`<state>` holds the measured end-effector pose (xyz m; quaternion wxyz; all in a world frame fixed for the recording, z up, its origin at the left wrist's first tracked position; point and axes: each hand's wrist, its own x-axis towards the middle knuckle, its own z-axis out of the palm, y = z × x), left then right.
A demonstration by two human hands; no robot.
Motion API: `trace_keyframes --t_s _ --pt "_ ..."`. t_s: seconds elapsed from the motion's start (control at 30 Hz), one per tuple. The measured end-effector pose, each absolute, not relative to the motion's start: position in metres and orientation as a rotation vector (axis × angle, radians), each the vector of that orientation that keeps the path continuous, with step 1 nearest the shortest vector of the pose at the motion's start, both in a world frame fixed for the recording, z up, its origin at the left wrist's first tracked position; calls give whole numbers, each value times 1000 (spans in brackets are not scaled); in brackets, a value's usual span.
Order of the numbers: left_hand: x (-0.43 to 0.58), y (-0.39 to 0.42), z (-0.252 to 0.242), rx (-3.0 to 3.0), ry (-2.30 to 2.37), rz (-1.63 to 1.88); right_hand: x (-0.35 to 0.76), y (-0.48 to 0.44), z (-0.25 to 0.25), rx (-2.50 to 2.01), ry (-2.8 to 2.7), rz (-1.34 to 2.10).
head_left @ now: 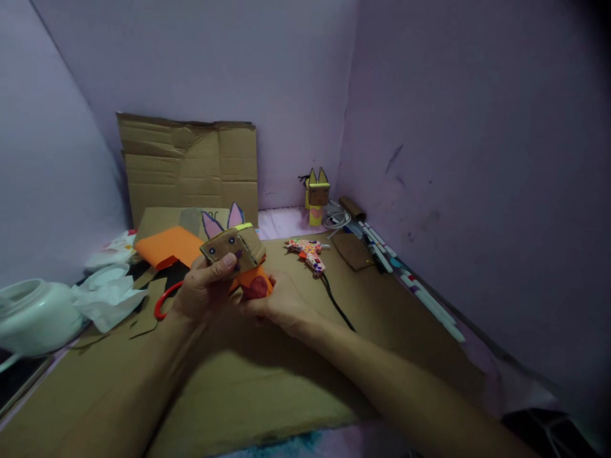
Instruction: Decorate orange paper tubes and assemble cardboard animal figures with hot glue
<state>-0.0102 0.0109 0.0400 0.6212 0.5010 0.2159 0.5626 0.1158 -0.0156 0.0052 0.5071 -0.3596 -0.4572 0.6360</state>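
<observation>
A cardboard cat figure is held up between my two hands above the cardboard sheet. It has a box-shaped brown head with drawn eyes, pink pointed ears, and an orange body with a dark red heart. My left hand grips the head, thumb across the front below the eyes. Around the orange body close the fingers of my right hand; some of them are hidden behind it. To the right of the figure lies a patterned hot glue gun with a black cord. Red-handled scissors lie partly behind my left wrist.
A similar yellow-bodied cat figure stands in the back corner. Markers line the right wall. Orange paper and white tissue lie left, near a white teapot. A cardboard panel leans on the back wall.
</observation>
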Motion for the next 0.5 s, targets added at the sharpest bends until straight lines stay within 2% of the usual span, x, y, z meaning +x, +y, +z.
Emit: trace_keyframes --t_s 0.5 --pt "-9 2 51 1252 563 1259 113 -16 4 -867 -1133 1503"
